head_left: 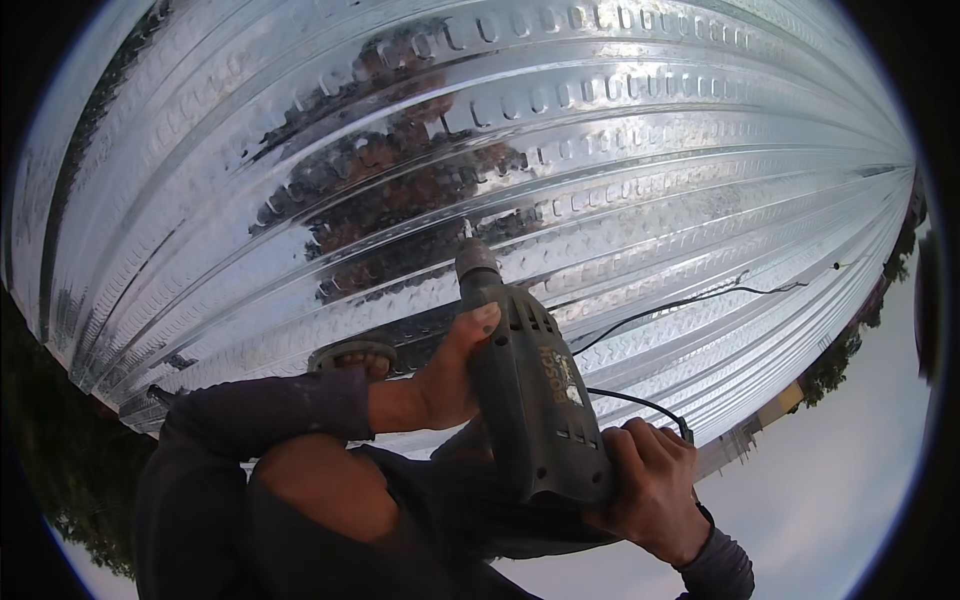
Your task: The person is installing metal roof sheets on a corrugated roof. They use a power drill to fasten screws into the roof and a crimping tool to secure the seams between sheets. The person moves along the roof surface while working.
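A dark, worn power drill (540,400) lies lengthwise between my hands, its metal chuck (476,261) pointing away from me. From the chuck sticks a short bit (466,230), its tip over the shiny ribbed metal sheeting (620,215); whether it touches cannot be told. My left hand (450,368) grips the drill's front from the left, thumb on the housing and the other fingers hidden underneath. At the back end, my right hand (650,487) is closed around the drill, fingers curled; the handle itself is mostly hidden.
A black cable (640,401) runs by my right hand, and a thin dark wire (690,298) with frayed ends lies across the ribs. My sandalled foot (355,356) rests on the sheeting near my left forearm. Trees (60,450) and sky (800,500) show past the metal's edges.
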`<move>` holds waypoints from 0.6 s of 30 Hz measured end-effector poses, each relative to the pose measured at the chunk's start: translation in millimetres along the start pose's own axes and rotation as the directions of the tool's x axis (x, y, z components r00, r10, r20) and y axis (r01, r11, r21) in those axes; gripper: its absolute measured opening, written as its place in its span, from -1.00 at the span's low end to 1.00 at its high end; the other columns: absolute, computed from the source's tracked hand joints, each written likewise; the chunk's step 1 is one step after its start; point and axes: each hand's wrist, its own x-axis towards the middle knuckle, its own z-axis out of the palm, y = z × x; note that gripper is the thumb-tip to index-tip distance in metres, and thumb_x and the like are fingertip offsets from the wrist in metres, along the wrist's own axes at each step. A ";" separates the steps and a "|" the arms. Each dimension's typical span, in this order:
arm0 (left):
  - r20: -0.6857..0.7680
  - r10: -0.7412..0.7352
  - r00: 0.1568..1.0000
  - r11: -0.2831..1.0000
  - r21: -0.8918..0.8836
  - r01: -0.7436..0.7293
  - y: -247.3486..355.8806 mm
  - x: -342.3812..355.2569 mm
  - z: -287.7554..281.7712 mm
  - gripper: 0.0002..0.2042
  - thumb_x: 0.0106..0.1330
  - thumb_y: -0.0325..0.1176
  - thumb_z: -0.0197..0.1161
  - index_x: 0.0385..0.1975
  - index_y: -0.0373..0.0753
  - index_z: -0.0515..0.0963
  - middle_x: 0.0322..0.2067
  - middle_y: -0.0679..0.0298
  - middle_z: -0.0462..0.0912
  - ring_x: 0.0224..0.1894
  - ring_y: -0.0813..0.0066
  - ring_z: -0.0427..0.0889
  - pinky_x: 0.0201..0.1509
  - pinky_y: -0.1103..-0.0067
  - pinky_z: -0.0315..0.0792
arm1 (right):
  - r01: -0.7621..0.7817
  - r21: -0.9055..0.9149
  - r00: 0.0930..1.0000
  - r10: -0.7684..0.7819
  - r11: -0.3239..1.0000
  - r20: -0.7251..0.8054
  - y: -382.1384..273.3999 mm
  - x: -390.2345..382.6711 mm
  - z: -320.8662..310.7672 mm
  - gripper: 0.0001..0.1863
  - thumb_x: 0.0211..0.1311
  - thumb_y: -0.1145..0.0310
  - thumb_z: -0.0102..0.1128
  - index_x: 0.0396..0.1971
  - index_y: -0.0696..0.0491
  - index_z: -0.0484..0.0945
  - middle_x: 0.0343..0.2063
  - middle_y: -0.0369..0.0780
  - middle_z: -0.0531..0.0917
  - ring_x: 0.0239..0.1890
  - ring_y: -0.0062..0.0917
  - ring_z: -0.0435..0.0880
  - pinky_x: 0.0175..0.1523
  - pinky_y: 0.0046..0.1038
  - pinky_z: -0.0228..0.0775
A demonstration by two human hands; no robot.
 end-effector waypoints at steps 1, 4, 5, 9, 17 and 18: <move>-0.009 -0.015 1.000 1.000 0.003 0.015 1.2 0.2 1.1 -0.34 0.40 0.24 0.04 0.20 -0.25 0.39 0.02 0.13 0.61 0.06 0.33 0.63 0.25 0.35 0.49 | -0.004 -0.011 1.000 0.004 1.000 -0.009 0.4 -0.8 1.9 -0.47 -0.42 0.21 0.53 -0.38 0.09 0.49 -0.50 -0.22 0.45 -0.50 -0.35 0.57 -0.42 -0.31 0.36; 0.030 -0.021 0.999 1.000 -0.007 0.021 8.0 2.2 -0.1 -0.31 0.38 0.27 0.04 0.22 -0.26 0.37 0.03 0.12 0.60 0.08 0.32 0.63 0.28 0.33 0.48 | -0.015 -0.063 0.999 0.013 0.998 -0.031 -0.9 4.2 -0.3 -0.40 -0.50 0.23 0.55 -0.30 0.09 0.53 -0.48 -0.21 0.47 -0.49 -0.30 0.59 -0.38 -0.28 0.36; 0.063 -0.007 0.998 1.000 -0.018 0.008 6.3 3.5 -2.7 -0.30 0.38 0.27 0.05 0.22 -0.26 0.36 0.04 0.11 0.59 0.09 0.32 0.62 0.29 0.32 0.48 | -0.021 -0.075 1.000 0.019 0.997 -0.025 -1.4 6.2 -1.6 -0.36 -0.54 0.25 0.56 -0.26 0.10 0.55 -0.47 -0.21 0.49 -0.48 -0.28 0.59 -0.36 -0.26 0.37; 0.140 0.070 0.988 0.998 -0.019 -0.068 -3.9 12.6 -18.9 -0.29 0.38 0.27 0.06 0.26 -0.24 0.32 0.10 0.11 0.55 0.14 0.30 0.61 0.30 0.29 0.49 | 0.070 -0.266 0.997 -0.075 0.961 -0.009 -4.0 15.4 -12.1 -0.48 -0.31 0.23 0.49 -0.28 0.09 0.50 -0.44 -0.23 0.49 -0.44 -0.38 0.60 -0.33 -0.30 0.34; 0.110 0.101 0.989 0.986 0.120 -0.115 -14.4 6.6 -21.9 -0.29 0.44 0.31 -0.03 0.30 -0.20 0.33 0.13 0.14 0.54 0.18 0.34 0.58 0.30 0.33 0.49 | 0.238 -0.533 0.949 -0.311 0.812 -0.049 7.0 1.6 6.0 -0.56 -0.11 0.36 0.34 -0.15 0.19 0.55 -0.36 -0.17 0.56 -0.45 -0.40 0.58 -0.34 -0.36 0.34; 0.044 0.109 0.993 0.979 0.170 -0.115 -13.6 0.1 -14.6 -0.29 0.45 0.33 -0.05 0.29 -0.20 0.36 0.10 0.16 0.56 0.15 0.35 0.60 0.31 0.34 0.48 | 0.271 -0.586 0.923 -0.378 0.764 -0.066 8.8 0.1 6.9 -0.54 -0.12 0.37 0.34 -0.13 0.20 0.56 -0.33 -0.16 0.59 -0.46 -0.40 0.59 -0.35 -0.36 0.35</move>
